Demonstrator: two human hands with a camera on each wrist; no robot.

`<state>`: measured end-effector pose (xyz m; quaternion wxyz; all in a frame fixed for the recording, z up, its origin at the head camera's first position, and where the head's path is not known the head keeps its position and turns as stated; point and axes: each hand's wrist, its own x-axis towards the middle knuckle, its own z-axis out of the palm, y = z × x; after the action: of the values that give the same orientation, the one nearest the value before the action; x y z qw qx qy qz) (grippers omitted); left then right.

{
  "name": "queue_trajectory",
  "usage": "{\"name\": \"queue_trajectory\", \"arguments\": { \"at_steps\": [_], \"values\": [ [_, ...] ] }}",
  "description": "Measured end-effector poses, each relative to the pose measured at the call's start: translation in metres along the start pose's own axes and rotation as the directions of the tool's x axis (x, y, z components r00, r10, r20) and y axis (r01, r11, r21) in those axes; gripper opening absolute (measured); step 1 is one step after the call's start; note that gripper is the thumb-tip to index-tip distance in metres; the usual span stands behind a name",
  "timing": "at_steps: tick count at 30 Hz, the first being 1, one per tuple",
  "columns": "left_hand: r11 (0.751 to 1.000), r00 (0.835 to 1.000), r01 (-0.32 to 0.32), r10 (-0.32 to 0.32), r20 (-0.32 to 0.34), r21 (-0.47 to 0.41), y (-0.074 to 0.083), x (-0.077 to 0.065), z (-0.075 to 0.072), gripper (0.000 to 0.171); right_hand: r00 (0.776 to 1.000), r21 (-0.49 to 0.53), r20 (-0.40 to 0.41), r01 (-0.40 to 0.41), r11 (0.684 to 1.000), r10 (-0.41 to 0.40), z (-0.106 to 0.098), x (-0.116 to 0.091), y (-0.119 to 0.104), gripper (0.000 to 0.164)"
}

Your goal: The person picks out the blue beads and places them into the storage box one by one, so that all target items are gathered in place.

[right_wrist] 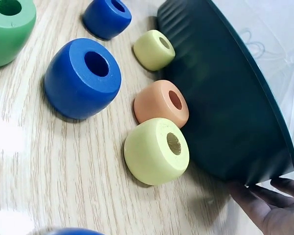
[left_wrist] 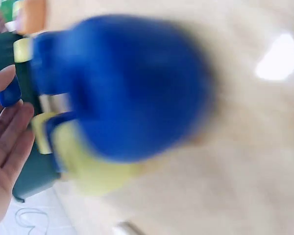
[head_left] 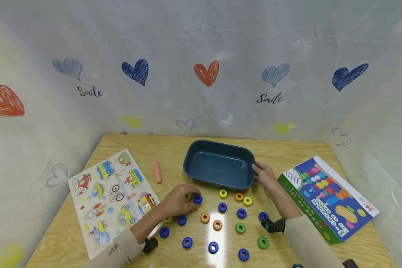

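Note:
A dark teal plastic bin [head_left: 221, 167] stands at the middle back of the table with nothing in it. My right hand [head_left: 265, 175] holds its right end, thumb at the rim and fingertips [right_wrist: 250, 200] under the outer wall in the right wrist view. In front of the bin, my left hand [head_left: 181, 201] pinches a blue bead [left_wrist: 10, 94] between thumb and fingers. Beside those fingers a yellow bead [head_left: 189, 197] is partly hidden. Closest to the bin's front lie a yellow bead [right_wrist: 157, 152] and an orange bead [right_wrist: 161, 104].
Several blue, green, orange and yellow beads, such as a green bead [head_left: 240, 227], are scattered in front. A picture puzzle board [head_left: 112, 201] lies at left and a bead-set box [head_left: 328, 197] at right. An orange stick [head_left: 158, 172] lies left of the bin. Behind hangs a heart-patterned sheet [head_left: 234, 108].

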<state>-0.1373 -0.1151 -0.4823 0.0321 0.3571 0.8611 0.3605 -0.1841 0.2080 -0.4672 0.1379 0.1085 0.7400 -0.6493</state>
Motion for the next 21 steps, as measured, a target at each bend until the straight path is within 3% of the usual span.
{"name": "queue_trajectory", "arguments": {
  "at_steps": [3, 7, 14, 21],
  "values": [
    [0.990, 0.999, 0.043, -0.045, -0.009, -0.138, 0.007, 0.009, -0.009, 0.030, 1.000, 0.003, -0.010, -0.001, 1.000, 0.001, 0.001, 0.000, 0.001, 0.052],
    [0.972, 0.996, 0.068, -0.079, -0.039, -0.226, 0.013, 0.027, -0.024, 0.032, 1.000, 0.001, -0.019, 0.013, 1.000, -0.013, 0.003, 0.000, 0.003, 0.051],
    [0.979, 0.987, 0.082, -0.105, -0.120, -0.184, 0.009, 0.072, -0.053, 0.033, 1.000, 0.002, -0.003, 0.018, 1.000, -0.018, 0.004, 0.000, 0.003, 0.051],
    [0.968, 0.959, 0.193, -0.221, -0.178, -0.162, 0.002, 0.112, -0.065, 0.033, 1.000, -0.010, -0.024, 0.012, 1.000, -0.013, 0.002, 0.000, 0.002, 0.051]
  ]
}}
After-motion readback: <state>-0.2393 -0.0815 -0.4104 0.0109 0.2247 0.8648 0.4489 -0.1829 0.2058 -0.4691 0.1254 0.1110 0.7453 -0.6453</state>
